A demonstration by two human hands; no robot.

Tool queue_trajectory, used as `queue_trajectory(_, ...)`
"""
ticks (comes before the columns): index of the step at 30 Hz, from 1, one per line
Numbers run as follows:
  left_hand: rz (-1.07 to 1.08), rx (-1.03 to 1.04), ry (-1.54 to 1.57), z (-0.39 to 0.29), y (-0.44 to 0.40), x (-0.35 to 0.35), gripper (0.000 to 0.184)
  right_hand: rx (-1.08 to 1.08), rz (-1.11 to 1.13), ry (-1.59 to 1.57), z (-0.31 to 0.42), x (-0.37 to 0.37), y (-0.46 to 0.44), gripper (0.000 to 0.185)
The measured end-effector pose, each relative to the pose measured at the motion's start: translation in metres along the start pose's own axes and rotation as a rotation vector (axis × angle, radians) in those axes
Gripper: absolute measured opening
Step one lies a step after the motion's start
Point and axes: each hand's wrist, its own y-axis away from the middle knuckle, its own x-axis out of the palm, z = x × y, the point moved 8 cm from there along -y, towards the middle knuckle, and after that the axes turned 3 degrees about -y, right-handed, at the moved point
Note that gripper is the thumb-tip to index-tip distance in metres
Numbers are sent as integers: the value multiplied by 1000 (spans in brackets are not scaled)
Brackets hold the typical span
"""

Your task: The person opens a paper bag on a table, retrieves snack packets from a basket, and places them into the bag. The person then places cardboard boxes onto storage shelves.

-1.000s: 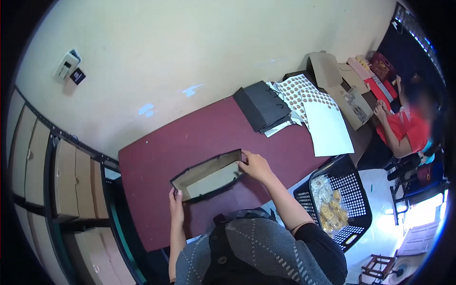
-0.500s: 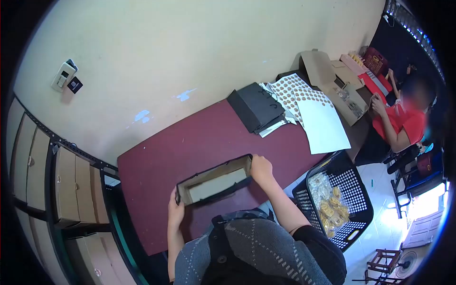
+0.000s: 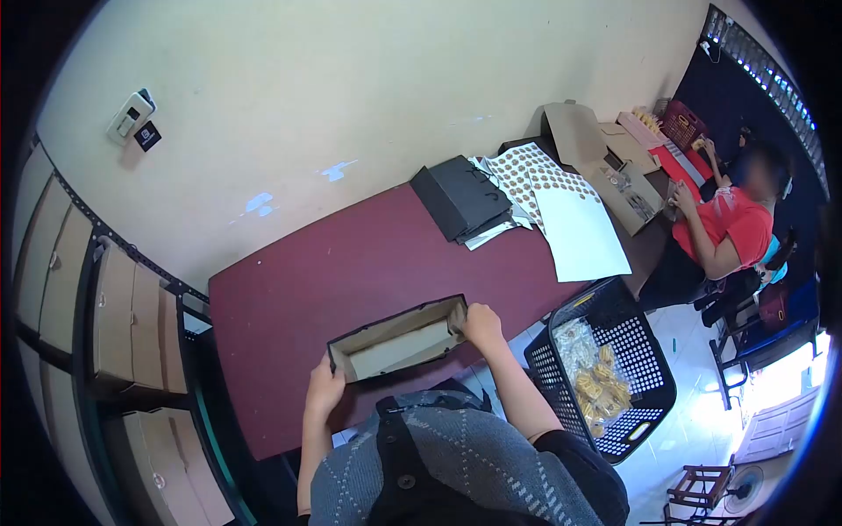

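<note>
Black-rimmed container [image 3: 399,351]: 1 | left hand [image 3: 325,387], right hand [image 3: 483,327]: 2, gripping opposite ends | black basket [image 3: 647,359]: 1

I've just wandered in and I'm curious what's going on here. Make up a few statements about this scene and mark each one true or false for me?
1. The left hand and right hand hold opposite ends of the dark open container. True.
2. The black basket is empty. False: the black basket holds clear plastic packets.
3. Black bags lie on the maroon table. True.
4. The printed sheets show blue stripes. False: the printed sheets show rows of brown dots.
5. The other person wears a green top. False: the top is red.
</note>
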Motion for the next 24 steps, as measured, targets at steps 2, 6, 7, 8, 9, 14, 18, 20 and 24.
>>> queue_trajectory(2,-74,4,-129,-12,5,-1,56,-31,-50,-1,-1,8,5,16)
queue_trajectory(6,13,-138,-292,-27,21,-2,65,-33,-63,18,3,9,11,18)
queue_trajectory(7,9,-139,-292,-29,24,-1,65,-37,-63,17,3,8,12,18)
queue_trajectory(8,-1,-129,-369,-31,26,-1,66,-51,-61,27,3,9,11,21)
queue_trajectory(9,-9,-119,-445,-33,27,-2,67,-64,-59,38,3,10,10,23)
queue_trajectory(14,-46,-124,-472,-28,25,5,69,-15,4,-6,10,0,21,51)
queue_trajectory(18,-95,-185,-298,-33,24,-3,70,-153,-18,-385,8,-14,32,66)
queue_trajectory(20,-168,-81,-196,-22,14,0,69,-189,-12,-561,1,-13,38,67)
queue_trajectory(24,-217,-27,99,-24,11,-3,73,-251,17,-990,-12,-5,48,72)
